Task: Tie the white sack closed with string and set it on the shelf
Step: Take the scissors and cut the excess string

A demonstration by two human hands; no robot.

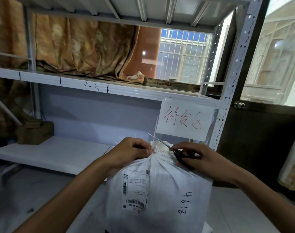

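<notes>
White shelf [59, 153] stands beyond the white sack [160, 190] — your left hand [128, 152] pinches its cinched neck, your right hand [202, 158] grips scissors [170, 148] at the string [157, 126], so trim, then lift.

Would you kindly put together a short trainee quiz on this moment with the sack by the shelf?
1. True or false: the white sack already rests on the shelf.
2. What does the right hand hold? A) scissors B) tape C) a pen
3. Which hand pinches the sack's gathered neck?
Key: 1 false; 2 A; 3 the left hand.
</notes>
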